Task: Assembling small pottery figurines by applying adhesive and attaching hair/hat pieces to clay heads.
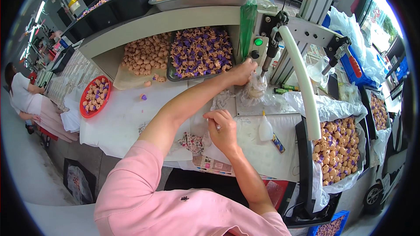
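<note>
My left hand (244, 72) reaches across to the bench press, beside its black knob (255, 54) and the metal plunger rod (267, 63). Its fingertips are partly hidden, so I cannot tell whether they hold anything. Just below the rod stands a fixture wrapped in clear plastic (255, 88). Nearer to me, my right hand (223, 130) hovers over the white-covered table with curled fingers; something small and pale shows between them, too small to name. A white squeeze bottle (265, 127) is to its right, and a patterned cloth (191, 142) lies to its left.
A black tray of purple and tan doll parts (201, 52) sits under the shelf, beside a pile of tan heads (146, 54). A red basket (83, 110) is at left. A black crate (306, 161) of heads stands at right. A white hose (302, 78) arches overhead.
</note>
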